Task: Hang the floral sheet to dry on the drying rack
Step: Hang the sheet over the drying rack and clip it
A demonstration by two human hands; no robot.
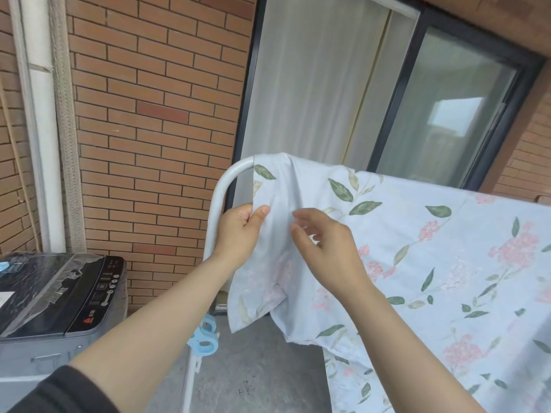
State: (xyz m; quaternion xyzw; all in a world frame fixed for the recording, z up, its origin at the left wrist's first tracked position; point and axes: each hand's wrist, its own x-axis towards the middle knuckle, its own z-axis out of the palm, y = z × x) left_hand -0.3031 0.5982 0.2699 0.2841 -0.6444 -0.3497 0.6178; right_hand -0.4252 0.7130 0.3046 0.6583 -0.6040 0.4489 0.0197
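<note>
Sheet: pale blue with leaves and pink flowers, the sheet (417, 248) is draped over the rack's top bar, one corner hanging folded at the left end.
Rack: the grey tube rack (220, 193) curves down at its left corner; blue clips (206, 333) sit on its leg.
Left hand: the left hand (240, 232) pinches the sheet's edge just beside the bend.
Right hand: the right hand (326, 251) is in front of the cloth, fingers loosely spread and blurred.
Washer: the washer (59, 296) stands lower left, by the brick wall (149, 114).

A black fabric sleeve (59, 391) is bunched above the left elbow. Both forearms are bare down to the left hand (238, 231) and right hand (325, 248).
</note>
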